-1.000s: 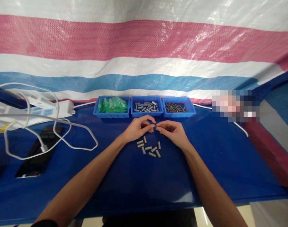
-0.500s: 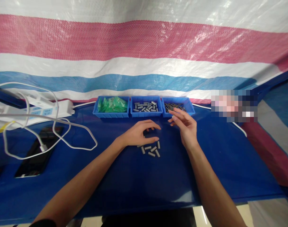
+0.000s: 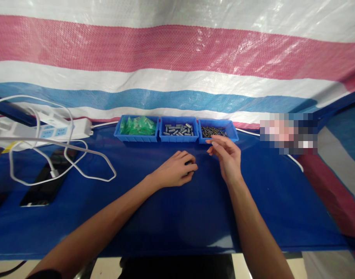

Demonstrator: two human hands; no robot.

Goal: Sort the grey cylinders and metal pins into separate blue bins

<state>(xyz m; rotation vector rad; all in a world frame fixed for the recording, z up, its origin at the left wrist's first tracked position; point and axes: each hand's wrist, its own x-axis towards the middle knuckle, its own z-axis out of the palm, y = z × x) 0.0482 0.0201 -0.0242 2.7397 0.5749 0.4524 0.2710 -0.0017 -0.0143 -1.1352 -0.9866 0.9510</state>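
Low over the middle of the blue table, my left hand [image 3: 177,169] is curled closed, palm down. A small grey bit of the short metal cylinders [image 3: 189,162] shows between its fingers; the others are hidden by the hand. My right hand [image 3: 227,155] is raised in front of the right bin [image 3: 234,136], its fingers loosely bent and slightly apart, with nothing visible in them. That bin holds many thin dark screw-like pieces [image 3: 213,132]. More short grey cylinders [image 3: 179,130] lie in the middle blue bin [image 3: 179,139].
The left blue bin [image 3: 136,138] holds green plastic bags [image 3: 139,126]. At the left are a white power strip [image 3: 81,128], looping white cables [image 3: 107,179] and a black phone [image 3: 39,193]. Striped sheeting [image 3: 177,46] hangs behind the table [image 3: 171,221].
My left hand has closed over the loose cylinders, which lay in view on the table before. My right hand's fingers have drawn a little closer together. The view has shifted slightly.
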